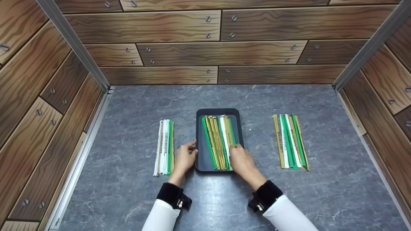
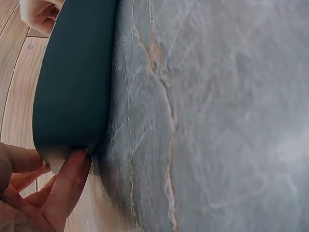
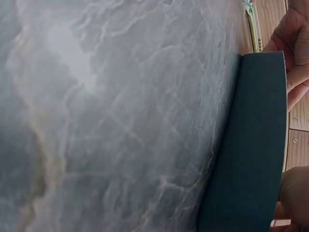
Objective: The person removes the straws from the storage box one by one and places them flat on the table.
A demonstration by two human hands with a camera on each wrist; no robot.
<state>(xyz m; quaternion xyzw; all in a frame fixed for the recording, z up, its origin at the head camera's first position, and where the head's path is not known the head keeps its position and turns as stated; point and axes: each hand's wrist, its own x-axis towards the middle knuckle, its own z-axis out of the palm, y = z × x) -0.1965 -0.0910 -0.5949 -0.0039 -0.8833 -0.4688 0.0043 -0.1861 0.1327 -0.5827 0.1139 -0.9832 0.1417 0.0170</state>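
A dark rectangular tray (image 1: 201, 166) stands between my hands, holding several long, thin wrapped sticks (image 1: 215, 144) in green, gold and white, some printed with lettering. My left hand (image 1: 185, 157) is at the tray's left side; in the left wrist view its thumb and fingers (image 2: 67, 186) pinch the near corner. Over the tray's right side, my right hand (image 1: 242, 159) has curled fingers on the lower ends of the rightmost sticks. Its fingertips are hidden in the head view. The right wrist view shows only part of this right hand (image 3: 295, 195), beyond the tray wall.
Left of the tray lies a row of wrapped sticks (image 1: 164, 146), mostly white, close beside my left hand. Another row in gold, green and white (image 1: 290, 141) lies to the right. Wood-patterned walls (image 1: 218, 54) enclose the grey marbled tabletop (image 1: 212, 199) on three sides.
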